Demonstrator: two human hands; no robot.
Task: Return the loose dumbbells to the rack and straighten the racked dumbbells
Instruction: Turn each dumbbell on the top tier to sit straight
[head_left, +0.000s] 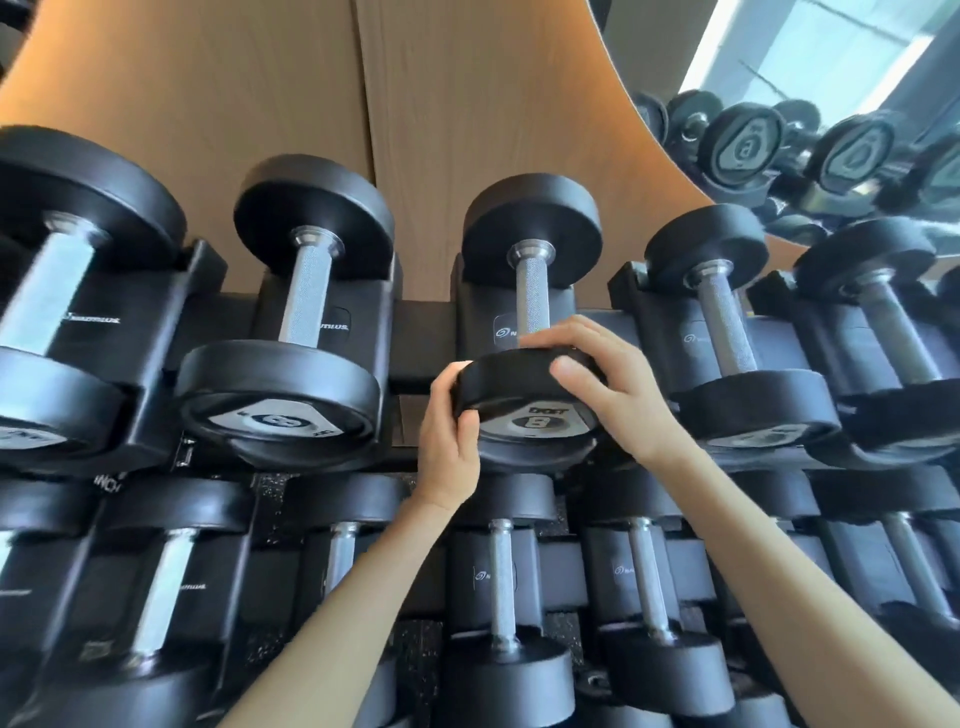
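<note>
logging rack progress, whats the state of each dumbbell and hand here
dumbbell marked 8: racked on the top row, near head gripped by both hands
left hand: clasping its left rim
right hand: fingers over its top rim
neighbouring top-row dumbbells: seated in cradles, untouched
lower-row dumbbells: racked

Both forearms bare, no sleeves; left grip (448, 441), right grip (618, 384) ungloved.

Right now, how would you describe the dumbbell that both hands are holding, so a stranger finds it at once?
Find the upper shelf of the black rack against the wooden wall. The dumbbell is third from the left, its near head gripped by the left hand and right hand. Its cap shows an 8.
</note>
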